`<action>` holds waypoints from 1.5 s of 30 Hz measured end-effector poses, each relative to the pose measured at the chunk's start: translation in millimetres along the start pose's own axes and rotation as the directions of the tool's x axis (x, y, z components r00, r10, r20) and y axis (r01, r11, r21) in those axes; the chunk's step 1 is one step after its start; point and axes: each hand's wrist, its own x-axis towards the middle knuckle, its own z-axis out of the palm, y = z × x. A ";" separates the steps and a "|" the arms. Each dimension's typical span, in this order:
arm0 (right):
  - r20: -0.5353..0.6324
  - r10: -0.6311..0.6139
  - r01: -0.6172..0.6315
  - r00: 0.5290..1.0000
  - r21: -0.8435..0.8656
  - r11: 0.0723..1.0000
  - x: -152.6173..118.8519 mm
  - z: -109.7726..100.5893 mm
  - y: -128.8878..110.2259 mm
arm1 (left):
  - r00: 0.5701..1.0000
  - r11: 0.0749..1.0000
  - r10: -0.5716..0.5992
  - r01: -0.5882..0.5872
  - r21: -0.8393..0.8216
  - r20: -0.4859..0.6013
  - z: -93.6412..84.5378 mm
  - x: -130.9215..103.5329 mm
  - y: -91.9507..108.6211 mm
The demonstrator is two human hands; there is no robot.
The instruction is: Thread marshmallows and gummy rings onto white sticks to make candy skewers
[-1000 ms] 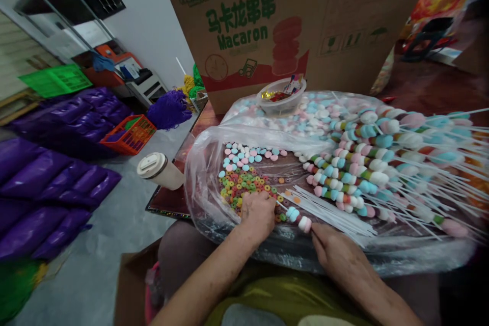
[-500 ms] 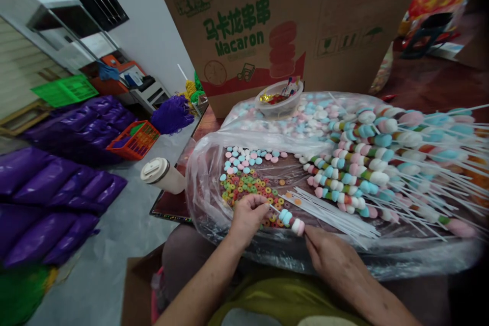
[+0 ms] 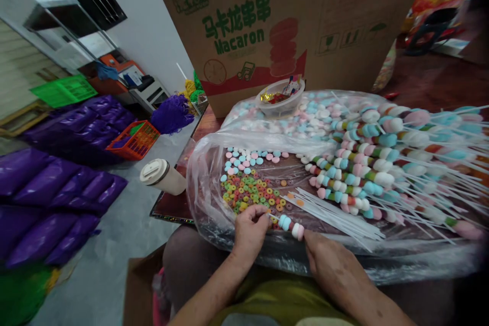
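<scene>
My right hand (image 3: 330, 257) is closed around a candy skewer (image 3: 291, 226), gripping it by the pink end. Blue, dark red, white and pink pieces are threaded on its white stick, whose bare tip points left. At that tip my left hand (image 3: 250, 232) makes a pinch; an orange bit shows by the fingertips, but what they hold is mostly hidden. Just beyond lie many small ring candies (image 3: 244, 191) in red, green, yellow and orange. Pastel candy discs (image 3: 244, 160) are spread behind them. Loose white sticks (image 3: 336, 216) lie to the right.
Finished-looking skewers (image 3: 367, 163) are piled on the right. A clear plastic bag (image 3: 202, 173) of pastel candies surrounds the work area. At the back are a plastic bowl (image 3: 280, 107) and a large cardboard box (image 3: 301, 25). A lidded cup (image 3: 162, 175) stands at the table's left edge.
My left hand has shifted slightly down and right, its fingers still pinched at the stick's tip. The skewer has lowered a little and lies more level; the right hand still grips it.
</scene>
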 end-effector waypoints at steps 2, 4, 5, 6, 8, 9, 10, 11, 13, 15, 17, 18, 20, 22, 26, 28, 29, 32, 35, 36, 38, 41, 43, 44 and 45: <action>0.003 -0.005 0.005 1.000 -0.020 1.000 -0.4 2.0 -3.8 | 0.999 0.996 0.036 -0.033 0.080 -0.028 2.5 -6.1 -1.2; -0.009 -0.011 0.011 1.000 -0.044 0.999 1.8 4.8 -5.4 | 0.993 0.973 0.119 -0.119 0.196 0.013 3.9 -10.4 0.2; -0.026 -0.018 0.017 1.000 -0.048 0.999 4.1 6.4 -4.5 | 0.983 0.949 0.170 -0.181 0.258 0.065 3.6 -10.8 2.1; -0.053 -0.030 0.028 0.998 -0.036 0.999 7.1 7.9 -2.3 | 0.969 0.918 0.216 -0.244 0.312 0.123 2.6 -9.6 5.0; -0.134 -0.069 0.075 0.989 0.042 0.996 14.0 11.1 6.1 | 0.942 0.846 0.285 -0.335 0.416 0.178 -0.7 -1.8 13.0; -0.183 -0.092 0.111 0.979 0.097 0.989 17.0 12.7 11.5 | 0.934 0.798 0.306 -0.358 0.485 0.186 -2.3 4.2 17.6; -0.226 -0.106 0.141 0.968 0.146 0.979 19.3 14.3 17.1 | 0.929 0.737 0.320 -0.368 0.567 0.187 -3.2 10.7 22.1; -0.256 -0.113 0.162 0.960 0.180 0.970 20.6 15.8 22.4 | 0.923 0.654 0.325 -0.377 0.656 0.206 -3.2 17.2 25.9; -0.268 -0.110 0.166 0.957 0.197 0.966 19.7 18.3 30.2 | 0.910 0.465 0.305 -0.400 0.790 0.281 -0.2 27.3 30.4; -0.238 -0.098 0.141 0.966 0.169 0.976 15.5 19.4 33.5 | 0.898 0.365 0.287 -0.425 0.829 0.334 5.0 32.1 29.6; -0.193 -0.080 0.108 0.978 0.139 0.984 10.9 18.5 32.8 | 0.909 0.451 0.292 -0.406 0.795 0.298 9.1 32.6 24.3; -0.169 -0.070 0.092 0.983 0.129 0.987 9.4 17.4 31.3 | 0.925 0.547 0.280 -0.373 0.749 0.256 9.8 32.0 20.8; -0.125 -0.065 0.080 0.990 0.118 0.990 8.5 14.2 26.7 | 0.959 0.744 0.224 -0.284 0.605 0.174 8.6 30.1 14.7; -0.102 -0.063 0.074 0.993 0.103 0.992 9.9 10.5 20.7 | 0.972 0.852 0.196 -0.235 0.468 0.131 4.8 27.5 11.9; -0.092 -0.040 0.043 0.995 0.030 0.999 11.3 4.1 7.8 | 0.955 0.862 0.281 -0.297 0.411 0.100 -2.7 18.2 17.1; -0.080 -0.027 0.025 0.996 -0.028 0.999 9.2 2.5 2.9 | 0.929 0.806 0.356 -0.360 0.470 0.101 -2.6 11.6 20.1; -0.078 -0.020 0.016 0.997 -0.058 0.998 7.9 2.3 1.1 | 0.913 0.772 0.393 -0.392 0.500 0.110 -1.2 8.3 20.5; -0.109 -0.006 -0.005 0.994 -0.102 0.995 7.3 4.5 -1.7 | 0.905 0.777 0.411 -0.410 0.478 0.108 5.7 1.3 17.6; -0.217 -0.077 0.067 0.973 -0.052 0.996 18.5 7.0 -2.5 | 0.944 0.893 0.322 -0.328 0.308 0.073 7.2 3.7 16.8; -0.257 -0.120 0.117 0.959 -0.026 0.993 25.8 6.4 -2.7 | 0.948 0.912 0.311 -0.316 0.263 0.065 4.6 7.5 19.1; -0.317 -0.209 0.229 0.925 0.026 0.973 45.7 1.5 -3.3 | 0.939 0.914 0.330 -0.343 0.219 0.092 -5.6 20.0 27.7; -0.368 -0.284 0.327 0.885 0.060 0.943 86.0 -15.7 -4.2 | 0.889 0.856 0.410 -0.452 0.251 0.204 -25.9 49.6 44.8; -0.388 -0.289 0.330 0.875 0.041 0.943 116.0 -30.3 -4.1 | 0.889 0.787 0.406 -0.458 0.413 0.211 -34.8 73.1 53.2; -0.395 -0.282 0.318 0.874 0.027 0.948 130.8 -37.2 -3.8 | 0.905 0.746 0.381 -0.421 0.516 0.189 -36.5 84.6 55.6; -0.399 -0.275 0.306 0.875 0.014 0.952 144.9 -43.4 -3.4 | 0.923 0.705 0.351 -0.371 0.604 0.157 -36.3 95.3 56.8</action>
